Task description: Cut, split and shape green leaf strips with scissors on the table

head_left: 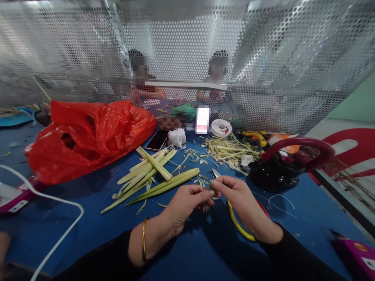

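Observation:
My left hand point(190, 201), with a gold bangle point(144, 239) at its wrist, pinches a small brownish-green bundle point(206, 208) that looks like plant matter. The fingers cover most of it. Thumb and forefinger of my right hand point(234, 193) are closed on its upper end, touching the left fingertips. Under the right hand lies a pair of scissors point(238, 224) with yellow and red handle loops, its blades pointing away. Pale green stalks or leaves point(155, 171) lie in a pile beyond my left hand, with a longer green one point(172, 185) nearest to it.
A red plastic bag point(96, 136) fills the back left. Beyond the stalks are a phone point(157, 139), a white thread roll point(177, 137), a spool point(221, 128) and plant scraps point(228, 150). A black pot-like object point(272, 171) with a red handle stands right. A perforated metal screen point(181, 43) closes the back.

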`<state>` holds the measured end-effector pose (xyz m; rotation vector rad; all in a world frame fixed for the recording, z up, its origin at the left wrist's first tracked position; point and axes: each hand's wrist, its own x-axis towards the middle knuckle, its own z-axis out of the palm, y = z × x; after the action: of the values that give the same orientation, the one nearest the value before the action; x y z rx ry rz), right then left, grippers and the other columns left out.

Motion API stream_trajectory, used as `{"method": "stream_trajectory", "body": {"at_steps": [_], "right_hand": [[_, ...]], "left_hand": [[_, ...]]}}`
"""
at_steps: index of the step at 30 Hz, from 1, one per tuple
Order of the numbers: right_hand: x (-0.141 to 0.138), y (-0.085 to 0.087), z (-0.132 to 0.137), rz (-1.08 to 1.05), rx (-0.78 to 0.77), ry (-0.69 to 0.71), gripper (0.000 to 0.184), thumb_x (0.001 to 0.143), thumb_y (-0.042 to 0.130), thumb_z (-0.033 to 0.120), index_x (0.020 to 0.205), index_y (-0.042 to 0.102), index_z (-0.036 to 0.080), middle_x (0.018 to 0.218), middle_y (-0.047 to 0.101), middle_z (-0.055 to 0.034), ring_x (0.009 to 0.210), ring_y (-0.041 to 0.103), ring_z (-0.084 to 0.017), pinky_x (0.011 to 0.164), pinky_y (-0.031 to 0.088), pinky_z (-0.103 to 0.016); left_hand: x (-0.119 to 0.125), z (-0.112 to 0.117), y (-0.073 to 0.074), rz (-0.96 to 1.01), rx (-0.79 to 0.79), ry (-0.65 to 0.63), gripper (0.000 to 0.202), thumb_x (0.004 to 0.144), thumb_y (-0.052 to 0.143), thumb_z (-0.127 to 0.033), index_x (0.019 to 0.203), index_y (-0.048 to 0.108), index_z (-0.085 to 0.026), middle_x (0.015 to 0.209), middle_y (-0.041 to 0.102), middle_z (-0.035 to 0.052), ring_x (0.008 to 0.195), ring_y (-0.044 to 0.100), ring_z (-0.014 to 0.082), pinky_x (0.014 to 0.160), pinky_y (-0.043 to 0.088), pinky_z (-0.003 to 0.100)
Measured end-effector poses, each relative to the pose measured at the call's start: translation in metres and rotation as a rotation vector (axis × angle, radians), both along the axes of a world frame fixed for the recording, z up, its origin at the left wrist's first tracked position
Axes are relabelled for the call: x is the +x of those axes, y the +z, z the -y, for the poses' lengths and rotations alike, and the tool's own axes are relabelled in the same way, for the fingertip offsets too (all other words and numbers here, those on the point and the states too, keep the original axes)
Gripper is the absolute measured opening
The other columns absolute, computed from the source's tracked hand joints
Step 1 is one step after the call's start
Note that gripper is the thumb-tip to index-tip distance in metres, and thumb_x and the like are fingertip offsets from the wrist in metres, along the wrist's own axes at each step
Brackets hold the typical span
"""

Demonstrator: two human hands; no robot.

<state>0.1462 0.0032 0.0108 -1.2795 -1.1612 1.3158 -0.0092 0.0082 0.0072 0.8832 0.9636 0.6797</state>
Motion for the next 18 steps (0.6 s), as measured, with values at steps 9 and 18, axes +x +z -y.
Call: {"method": "stream_trajectory", "body": {"at_steps": [9, 18], "right_hand": [[0.000, -0.004, -0.002, 0.019, 0.074, -0.105, 0.027, 0.072, 0.069, 0.045, 0.071, 0.067, 0.018, 0.068, 0.060, 0.0001, 0.066, 0.052, -0.015, 0.066, 0.042, -0.029], [-0.015, -0.007, 0.014, 0.140, 0.072, 0.068, 0.021, 0.073, 0.068, 0.038, 0.069, 0.062, 0.018, 0.063, 0.058, 0.0009, 0.060, 0.049, -0.014, 0.059, 0.040, -0.028]], "left_hand": [[-0.002, -0.003, -0.002, 0.102, -0.039, 0.064, 0.024, 0.064, 0.081, -0.035, 0.076, 0.076, -0.014, 0.070, 0.065, 0.0031, 0.059, 0.050, 0.0084, 0.057, 0.036, 0.021], [-0.003, -0.007, -0.005, 0.233, -0.008, 0.227, 0.020, 0.066, 0.080, -0.032, 0.073, 0.073, -0.015, 0.073, 0.062, 0.0023, 0.068, 0.051, 0.0103, 0.062, 0.036, 0.023]]}}
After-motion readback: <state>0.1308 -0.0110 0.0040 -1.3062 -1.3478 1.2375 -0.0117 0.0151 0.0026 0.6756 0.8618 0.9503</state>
